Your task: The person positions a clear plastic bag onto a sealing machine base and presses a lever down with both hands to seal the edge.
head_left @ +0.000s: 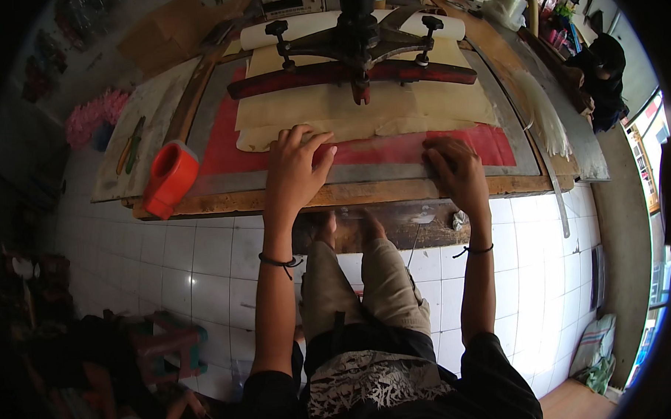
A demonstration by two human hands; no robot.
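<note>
A thin cream sheet [361,109] lies over a red sheet [334,159], whose front strip shows along the near side of the workbench [291,200]. At the cream sheet's near left edge is my left hand [298,166], fingers spread and thumb apart, with nothing visible in it. My right hand [458,170] rests over the red sheet's near right part, fingers curled down. What those fingertips hold, if anything, is hidden. Beyond both hands a black machine head [359,35] carries a long, curved red-and-black bar [290,81] above the cream sheet.
An orange-red tape dispenser [170,178] sits at the bench's left corner, near green-handled pliers [132,150]. A white roll [307,29] lies behind the bar. Right are white strands [543,113] and a metal ruler [555,187]. Another person [97,373] is at lower left, beside a stool [170,348].
</note>
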